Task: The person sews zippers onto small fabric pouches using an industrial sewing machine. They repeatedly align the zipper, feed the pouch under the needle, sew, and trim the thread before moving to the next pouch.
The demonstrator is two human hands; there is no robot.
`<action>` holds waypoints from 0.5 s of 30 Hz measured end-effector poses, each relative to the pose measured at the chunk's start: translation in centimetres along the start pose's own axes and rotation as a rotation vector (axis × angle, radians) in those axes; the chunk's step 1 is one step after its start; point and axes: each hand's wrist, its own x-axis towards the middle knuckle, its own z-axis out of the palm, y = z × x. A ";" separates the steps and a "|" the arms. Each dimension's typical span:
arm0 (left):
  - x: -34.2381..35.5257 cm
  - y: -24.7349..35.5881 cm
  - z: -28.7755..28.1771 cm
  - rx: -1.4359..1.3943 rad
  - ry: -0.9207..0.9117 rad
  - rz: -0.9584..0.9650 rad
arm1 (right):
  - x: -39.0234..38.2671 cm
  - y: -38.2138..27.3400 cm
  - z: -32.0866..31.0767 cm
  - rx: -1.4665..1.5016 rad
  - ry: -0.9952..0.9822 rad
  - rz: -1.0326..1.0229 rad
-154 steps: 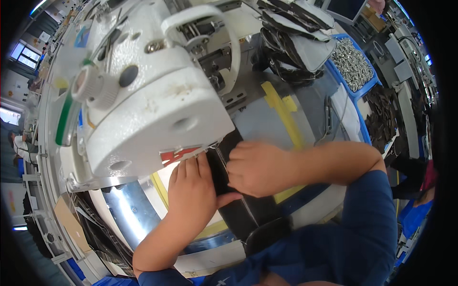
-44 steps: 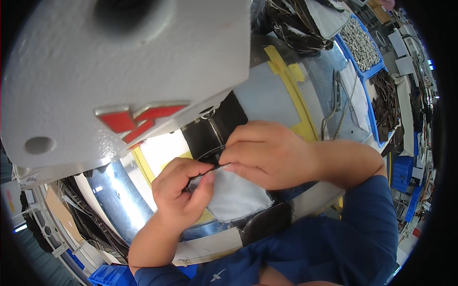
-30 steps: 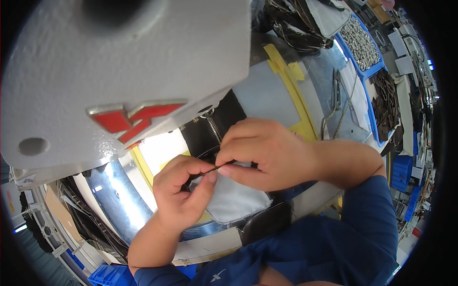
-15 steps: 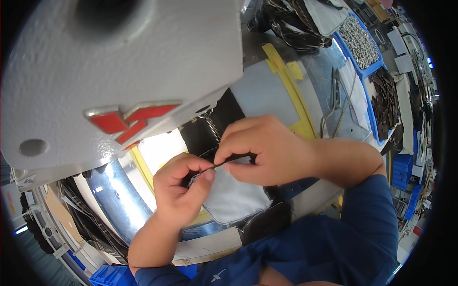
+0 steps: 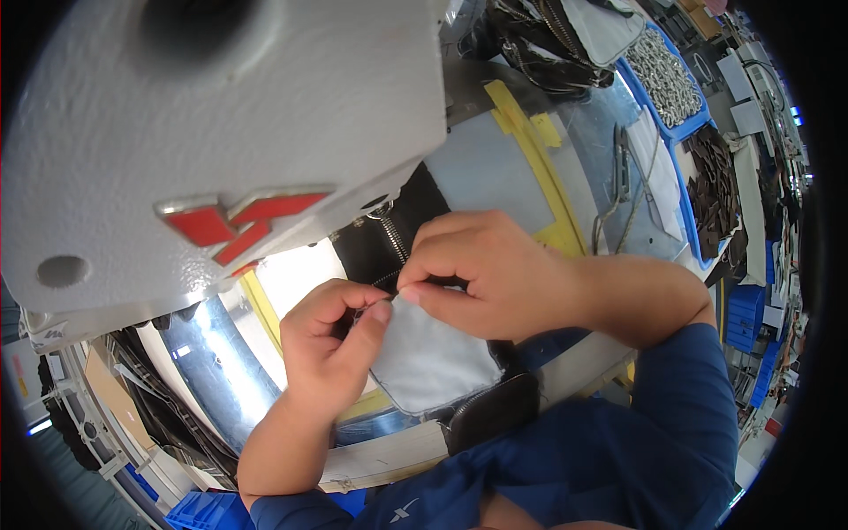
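Head view: left hand (image 5: pixel 331 353) and right hand (image 5: pixel 481 274) meet fingertip to fingertip, both pinching the top edge of the grey panel (image 5: pixel 433 362) at the zipper (image 5: pixel 395 240), just under the sewing machine head (image 5: pixel 221 132); best to keep that edge taut and level; panel's long axis runs from the needle area back toward the person.
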 end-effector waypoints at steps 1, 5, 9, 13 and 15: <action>-0.1 0.1 -0.1 -0.031 0.012 -0.041 | 0.0 0.1 0.1 -0.007 0.018 -0.018; 0.1 0.1 -0.2 -0.067 0.044 -0.053 | 0.0 0.5 0.2 -0.030 0.063 -0.066; 0.1 0.2 -0.5 -0.076 0.035 -0.065 | -0.1 0.8 0.0 -0.047 0.056 -0.085; 0.2 -0.3 -0.5 -0.170 0.051 -0.070 | -0.1 0.9 0.1 -0.061 0.068 -0.109; 0.2 -0.4 -0.2 -0.117 0.060 -0.001 | -0.1 1.0 0.2 -0.073 0.072 -0.128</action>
